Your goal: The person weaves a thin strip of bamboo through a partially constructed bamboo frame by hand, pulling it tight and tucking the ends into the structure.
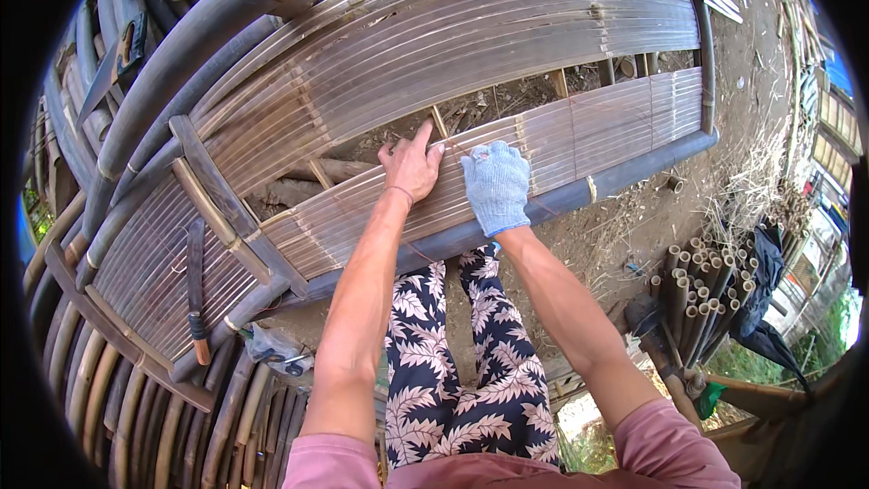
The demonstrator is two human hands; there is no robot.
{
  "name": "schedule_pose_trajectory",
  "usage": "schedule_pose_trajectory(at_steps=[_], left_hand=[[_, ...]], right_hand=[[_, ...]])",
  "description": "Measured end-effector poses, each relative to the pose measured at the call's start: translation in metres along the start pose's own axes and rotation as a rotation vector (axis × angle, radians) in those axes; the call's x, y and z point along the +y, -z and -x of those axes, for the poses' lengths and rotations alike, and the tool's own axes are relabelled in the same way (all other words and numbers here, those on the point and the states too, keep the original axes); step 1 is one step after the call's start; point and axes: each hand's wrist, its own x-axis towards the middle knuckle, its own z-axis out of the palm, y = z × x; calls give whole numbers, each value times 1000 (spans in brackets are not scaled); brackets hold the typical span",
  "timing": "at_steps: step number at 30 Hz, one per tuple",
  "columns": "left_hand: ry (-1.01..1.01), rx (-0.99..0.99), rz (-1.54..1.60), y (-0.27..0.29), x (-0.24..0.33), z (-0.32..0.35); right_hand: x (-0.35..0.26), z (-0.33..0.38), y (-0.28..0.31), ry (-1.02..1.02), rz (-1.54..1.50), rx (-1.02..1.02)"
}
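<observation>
A long bamboo bench frame [634, 172] lies across in front of me, with thin split-bamboo slats [615, 122] along its near side. My bare left hand [414, 166] rests on the slats' far edge. Its index finger is stretched to a short crosspiece [439, 122] spanning the gap, and the thumb stands apart from it. To the right, my right hand [497, 183], in a pale blue knitted glove, is closed in a fist over the same slats. A thin reddish cord runs between the two hands. Whatever the fist holds is hidden.
A dark-bladed knife with a wooden handle [200, 344] lies on the left slats. Beside the frame sits a clear plastic bag [276, 349]. A handsaw [100, 86] hangs among bent poles at upper left. Cut bamboo tubes [692, 285] stand bundled at right. Shavings litter the ground.
</observation>
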Motion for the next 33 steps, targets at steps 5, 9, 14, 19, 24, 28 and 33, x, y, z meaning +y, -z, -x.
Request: schedule_pose_trajectory(at_steps=[5, 9, 14, 19, 24, 28, 33], left_hand=[[-79, -63, -36, 5, 10, -2], [-79, -110, -86, 14, 0, 9], [-81, -59, -41, 14, 8, 7], [-78, -118, -42, 16, 19, 6], [-99, -84, -56, 12, 8, 9], [-114, -53, 3, 14, -8, 18], [-155, -46, 3, 14, 8, 5]], right_hand=[[16, 1, -28, 121, -121, -80], [38, -6, 31, 419, -492, -249], [58, -33, 132, 162, -742, 130], [97, -44, 115, 332, -205, 56], [-11, 58, 67, 491, -40, -226], [54, 74, 42, 482, -407, -87], [130, 39, 56, 270, -377, -369]])
